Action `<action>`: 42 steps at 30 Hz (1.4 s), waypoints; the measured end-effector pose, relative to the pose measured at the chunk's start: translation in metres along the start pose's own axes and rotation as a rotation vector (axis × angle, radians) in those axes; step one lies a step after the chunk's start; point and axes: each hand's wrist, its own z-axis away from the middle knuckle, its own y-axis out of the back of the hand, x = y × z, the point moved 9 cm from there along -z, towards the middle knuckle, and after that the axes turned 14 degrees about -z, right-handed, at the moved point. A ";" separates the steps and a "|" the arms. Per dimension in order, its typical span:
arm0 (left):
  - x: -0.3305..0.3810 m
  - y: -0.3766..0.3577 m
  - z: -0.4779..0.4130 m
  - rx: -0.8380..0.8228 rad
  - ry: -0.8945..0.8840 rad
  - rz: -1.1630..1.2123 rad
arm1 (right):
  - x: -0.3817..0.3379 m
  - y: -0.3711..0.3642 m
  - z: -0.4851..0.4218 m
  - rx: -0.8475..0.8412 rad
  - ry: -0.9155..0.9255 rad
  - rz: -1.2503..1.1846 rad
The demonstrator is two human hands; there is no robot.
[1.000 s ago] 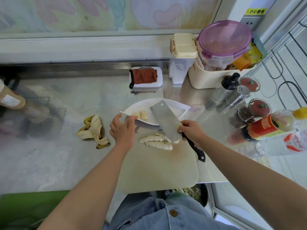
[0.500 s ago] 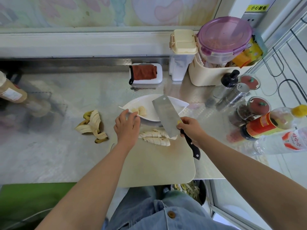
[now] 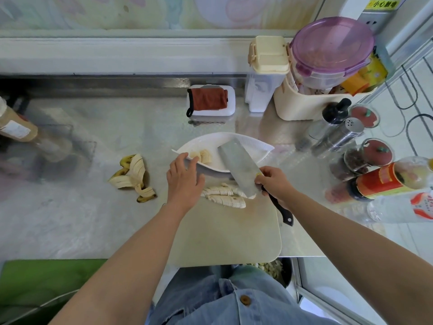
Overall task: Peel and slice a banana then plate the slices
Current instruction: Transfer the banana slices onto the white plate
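Note:
A white leaf-shaped plate (image 3: 248,146) lies just behind the beige cutting board (image 3: 225,233) and holds a few banana slices (image 3: 203,156) at its left end. A row of cut banana pieces (image 3: 222,195) lies on the board's far edge. My left hand (image 3: 185,181) hovers beside them, its relaxed fingertips touching the plate's left rim and the thumb spread. My right hand (image 3: 273,182) grips the black handle of a cleaver (image 3: 239,168). The broad blade is tilted, its tip over the plate and its heel above the cut pieces.
The banana peel (image 3: 133,177) lies on the steel counter left of the board. A soap dish with a brown cloth (image 3: 209,100) sits behind the plate. Jars, shakers and bottles (image 3: 365,160) crowd the right side, with a tub of containers (image 3: 316,90) behind.
My left hand has shifted slightly right along the plate's left rim. The cleaver stays tilted over the plate and the cut pieces.

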 end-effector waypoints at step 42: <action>0.049 -0.037 0.057 -0.017 -0.113 0.148 | 0.026 0.087 0.036 0.069 0.245 0.423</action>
